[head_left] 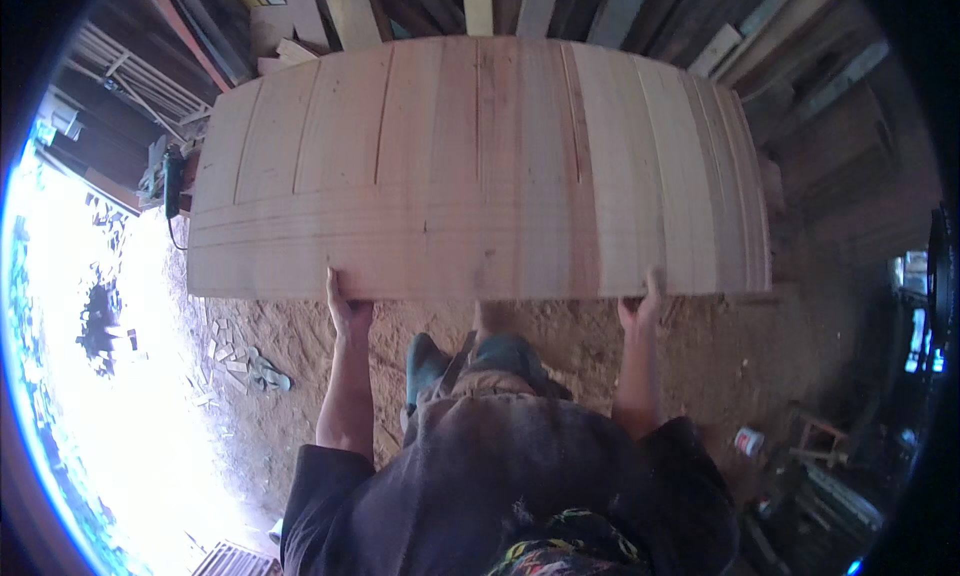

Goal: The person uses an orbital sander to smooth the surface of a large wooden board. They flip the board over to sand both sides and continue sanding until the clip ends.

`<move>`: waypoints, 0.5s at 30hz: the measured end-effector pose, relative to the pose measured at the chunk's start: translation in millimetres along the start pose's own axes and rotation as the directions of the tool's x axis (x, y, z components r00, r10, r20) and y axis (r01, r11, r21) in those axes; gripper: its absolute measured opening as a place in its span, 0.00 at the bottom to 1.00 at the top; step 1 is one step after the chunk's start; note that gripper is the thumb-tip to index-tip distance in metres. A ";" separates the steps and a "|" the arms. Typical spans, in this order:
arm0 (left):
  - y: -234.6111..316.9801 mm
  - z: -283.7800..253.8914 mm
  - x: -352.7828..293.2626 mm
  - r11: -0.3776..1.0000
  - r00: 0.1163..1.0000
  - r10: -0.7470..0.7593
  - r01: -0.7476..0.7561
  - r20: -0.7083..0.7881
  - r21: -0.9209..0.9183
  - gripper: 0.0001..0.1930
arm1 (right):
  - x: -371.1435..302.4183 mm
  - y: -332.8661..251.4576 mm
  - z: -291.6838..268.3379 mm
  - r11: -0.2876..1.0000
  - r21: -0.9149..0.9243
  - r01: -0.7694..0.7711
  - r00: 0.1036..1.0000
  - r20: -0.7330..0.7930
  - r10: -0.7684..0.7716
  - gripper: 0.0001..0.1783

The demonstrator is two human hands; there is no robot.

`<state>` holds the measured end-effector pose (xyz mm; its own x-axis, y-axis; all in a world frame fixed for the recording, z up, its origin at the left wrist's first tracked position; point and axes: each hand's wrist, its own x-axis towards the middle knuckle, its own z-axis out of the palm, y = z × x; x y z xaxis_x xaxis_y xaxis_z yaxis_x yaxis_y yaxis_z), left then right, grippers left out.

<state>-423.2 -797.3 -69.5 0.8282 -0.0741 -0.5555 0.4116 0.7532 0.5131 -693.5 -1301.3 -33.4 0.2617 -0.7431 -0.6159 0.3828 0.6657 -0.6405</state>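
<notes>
A wide wooden panel point(430, 206) of joined light and reddish boards spreads across the middle of the head view. Thin straight grooves run over its far half. My left hand point(347, 301) grips the near edge left of centre, thumb on top and fingers curled beneath. Further right, my right hand point(643, 301) holds the same edge the same way, its thumb on the upper face. The fingers under the panel are mostly hidden. What bears the panel's far side cannot be seen.
Planks point(540, 11) lean in a row beyond the panel. A dark green power tool point(173, 181) with a cord sits by its left end. Wood scraps point(228, 356) and a sandal point(268, 371) lie on the dirt floor point(290, 376). A white container point(747, 441) stands at lower right.
</notes>
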 end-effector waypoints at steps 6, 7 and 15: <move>5.9 -0.5 4.9 0.995 0.999 -0.029 0.026 -0.025 -0.093 0.27 | -3.2 0.3 -1.9 0.999 0.033 -0.004 0.998 0.055 0.002 0.36; 7.7 2.4 3.1 0.996 0.999 -0.032 0.028 -0.043 -0.079 0.27 | -9.5 0.9 -3.2 1.000 0.030 0.005 0.998 0.058 -0.007 0.36; 20.3 -69.7 -69.2 0.997 0.997 -0.075 0.076 0.023 -0.023 0.28 | -89.9 7.8 -93.0 0.999 -0.008 0.040 0.999 -0.013 -0.040 0.36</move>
<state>-498.7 -731.3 -66.3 0.8034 -0.1456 -0.5773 0.4644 0.7601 0.4546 -796.4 -1223.0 -25.6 0.2347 -0.7682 -0.5956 0.3861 0.6360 -0.6681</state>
